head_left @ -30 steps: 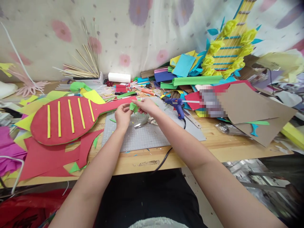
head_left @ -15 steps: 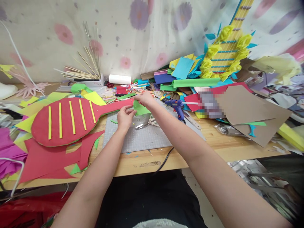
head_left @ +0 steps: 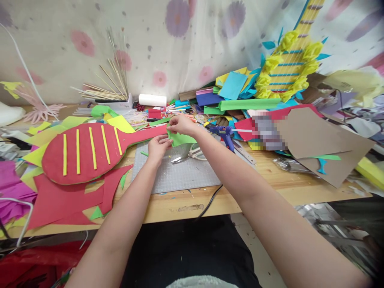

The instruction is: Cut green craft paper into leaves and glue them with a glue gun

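A small sheet of green paper (head_left: pixel 181 139) lies spread over the far part of the grey cutting mat (head_left: pixel 180 172). My right hand (head_left: pixel 181 125) pinches its upper left corner, fingers closed. My left hand (head_left: pixel 158 146) rests just left of the sheet, fingertips on its lower left edge. Both hands sit at the thin neck end of a red guitar-shaped cutout (head_left: pixel 90 152) with yellow strips. Scissors (head_left: pixel 190 154) lie on the mat right below the green paper.
A blue glue gun (head_left: pixel 223 134) lies right of my hands, its cord running off the table's front edge. Stacks of coloured paper (head_left: pixel 234 92), a yellow paper guitar (head_left: pixel 288 68), brown cardboard (head_left: pixel 318 140), wooden sticks (head_left: pixel 105 88) and red scraps (head_left: pixel 69 200) crowd the wooden table (head_left: pixel 270 188).
The green paper was bunched between both hands a second ago. It has since been unfolded and laid flat on the mat, with my right hand moved farther away and my left lowered.
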`<state>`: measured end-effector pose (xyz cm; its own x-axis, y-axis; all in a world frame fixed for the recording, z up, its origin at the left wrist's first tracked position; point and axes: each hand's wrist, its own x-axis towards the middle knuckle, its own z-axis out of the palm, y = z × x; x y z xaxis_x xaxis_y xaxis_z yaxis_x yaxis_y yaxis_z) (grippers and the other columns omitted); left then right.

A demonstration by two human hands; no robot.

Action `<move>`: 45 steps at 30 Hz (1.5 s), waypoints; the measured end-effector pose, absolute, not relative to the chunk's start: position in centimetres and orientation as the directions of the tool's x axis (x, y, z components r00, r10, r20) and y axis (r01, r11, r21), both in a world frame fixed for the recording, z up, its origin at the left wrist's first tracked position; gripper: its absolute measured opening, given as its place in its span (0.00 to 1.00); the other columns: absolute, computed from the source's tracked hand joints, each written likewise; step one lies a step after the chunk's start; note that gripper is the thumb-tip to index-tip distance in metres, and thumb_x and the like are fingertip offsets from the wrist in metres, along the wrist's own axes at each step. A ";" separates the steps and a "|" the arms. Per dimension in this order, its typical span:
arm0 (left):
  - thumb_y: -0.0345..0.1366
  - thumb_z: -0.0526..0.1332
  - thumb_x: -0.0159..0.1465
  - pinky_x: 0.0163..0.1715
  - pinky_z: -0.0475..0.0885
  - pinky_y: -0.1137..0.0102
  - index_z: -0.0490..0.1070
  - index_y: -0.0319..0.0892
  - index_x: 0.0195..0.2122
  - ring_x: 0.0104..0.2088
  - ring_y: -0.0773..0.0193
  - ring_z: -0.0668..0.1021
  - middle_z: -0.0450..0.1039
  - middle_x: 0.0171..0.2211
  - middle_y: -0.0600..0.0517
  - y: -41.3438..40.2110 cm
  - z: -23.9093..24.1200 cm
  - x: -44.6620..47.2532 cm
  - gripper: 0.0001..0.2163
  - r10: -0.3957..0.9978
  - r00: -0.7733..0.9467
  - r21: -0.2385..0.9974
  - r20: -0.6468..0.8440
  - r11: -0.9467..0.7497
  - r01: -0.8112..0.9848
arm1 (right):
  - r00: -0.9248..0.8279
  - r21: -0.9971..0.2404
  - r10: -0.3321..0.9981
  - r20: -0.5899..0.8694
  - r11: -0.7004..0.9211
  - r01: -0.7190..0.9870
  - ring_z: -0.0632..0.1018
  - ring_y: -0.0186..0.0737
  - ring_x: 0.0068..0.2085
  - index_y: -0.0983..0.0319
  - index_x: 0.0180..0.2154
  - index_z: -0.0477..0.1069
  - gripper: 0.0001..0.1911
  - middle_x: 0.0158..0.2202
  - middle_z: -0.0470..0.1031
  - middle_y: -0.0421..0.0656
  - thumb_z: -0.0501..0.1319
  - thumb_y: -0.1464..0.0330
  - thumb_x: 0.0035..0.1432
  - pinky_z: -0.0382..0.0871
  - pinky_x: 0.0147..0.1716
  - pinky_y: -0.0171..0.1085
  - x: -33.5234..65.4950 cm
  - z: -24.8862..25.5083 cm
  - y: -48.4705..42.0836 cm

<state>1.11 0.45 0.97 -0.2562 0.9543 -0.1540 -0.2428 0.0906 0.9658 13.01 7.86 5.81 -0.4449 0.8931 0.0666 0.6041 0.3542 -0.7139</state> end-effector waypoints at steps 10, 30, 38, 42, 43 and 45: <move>0.26 0.68 0.43 0.36 0.74 0.64 0.73 0.35 0.28 0.27 0.63 0.78 0.75 0.24 0.50 0.9 0.4 0.3 0.10 0.943 -0.284 0.941 -0.173 0.073 -0.330 | -0.356 -0.681 0.892 0.279 0.445 0.582 0.71 0.32 0.29 0.64 0.35 0.71 0.09 0.29 0.74 0.40 0.59 0.67 0.51 0.61 0.29 0.32 14.0 5.5 6.4; 0.25 0.65 0.49 0.37 0.74 0.66 0.69 0.37 0.27 0.23 0.70 0.75 0.73 0.22 0.54 1.2 0.3 0.2 0.06 0.901 -0.385 0.913 -0.198 0.027 -0.407 | 0.101 -0.446 0.995 -0.024 -0.101 0.889 0.76 0.45 0.37 0.63 0.39 0.71 0.26 0.36 0.76 0.48 0.61 0.50 0.45 0.66 0.34 0.37 30.0 1.7 1.7; 0.25 0.66 0.47 0.36 0.74 0.65 0.69 0.37 0.26 0.23 0.70 0.75 0.73 0.22 0.53 1.1 0.2 0.5 0.07 0.908 -0.390 0.936 -0.155 0.008 -0.353 | 0.161 -0.477 0.987 -0.010 -0.147 0.867 0.76 0.47 0.39 0.64 0.41 0.71 0.26 0.37 0.76 0.49 0.61 0.51 0.47 0.66 0.38 0.40 29.5 1.7 1.1; 0.26 0.66 0.47 0.35 0.74 0.66 0.70 0.37 0.28 0.24 0.69 0.76 0.73 0.23 0.53 1.1 0.1 0.6 0.08 0.905 -0.408 0.948 -0.121 -0.017 -0.317 | 0.169 -0.431 0.985 0.035 -0.137 0.892 0.74 0.48 0.42 0.65 0.42 0.69 0.26 0.40 0.74 0.51 0.61 0.53 0.47 0.65 0.40 0.41 29.5 1.8 0.5; 0.26 0.67 0.47 0.35 0.74 0.66 0.70 0.37 0.28 0.25 0.69 0.76 0.73 0.24 0.53 1.1 0.1 0.6 0.08 0.900 -0.419 0.948 -0.117 -0.025 -0.319 | 0.188 -0.382 0.979 0.073 -0.147 0.912 0.73 0.50 0.43 0.66 0.43 0.69 0.27 0.41 0.73 0.53 0.62 0.53 0.47 0.65 0.41 0.42 29.4 1.9 0.3; 0.28 0.67 0.47 0.35 0.73 0.67 0.69 0.38 0.28 0.25 0.69 0.76 0.73 0.25 0.53 1.2 0.2 0.4 0.09 0.887 -0.449 0.945 -0.108 -0.049 -0.325 | 0.209 -0.274 0.964 0.162 -0.159 0.949 0.71 0.53 0.46 0.67 0.41 0.68 0.25 0.42 0.72 0.56 0.62 0.54 0.47 0.64 0.43 0.44 29.1 2.3 -0.5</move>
<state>0.40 1.22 0.15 -0.4491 0.8869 -0.1081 -0.3247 -0.0493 0.9445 29.06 -0.47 2.28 0.2089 0.9644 0.1622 0.9485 -0.1595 -0.2735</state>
